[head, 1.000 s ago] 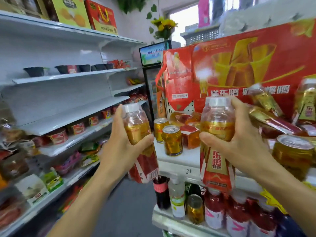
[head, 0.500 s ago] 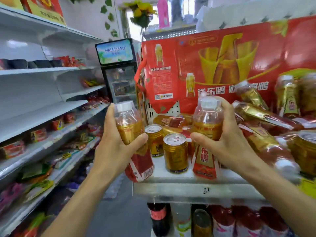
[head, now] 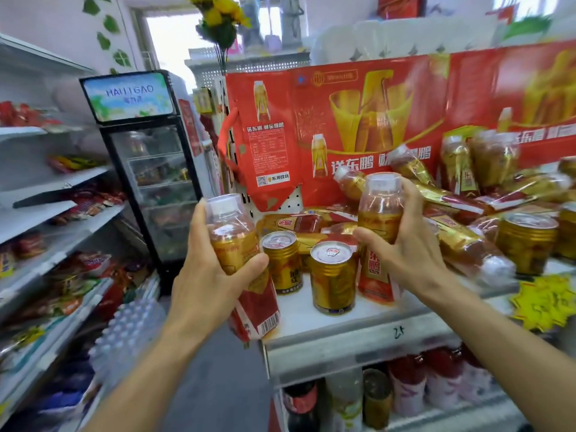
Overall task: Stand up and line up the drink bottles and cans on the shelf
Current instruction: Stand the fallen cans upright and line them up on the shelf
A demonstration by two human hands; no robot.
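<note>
left hand [head: 202, 275] gripping a bottle [head: 241, 266] – hanging off the shelf [head: 358, 335] corner | right hand [head: 405, 244] clamping second bottle [head: 378, 235] – standing on shelf beside two upright cans [head: 332, 277]
</note>
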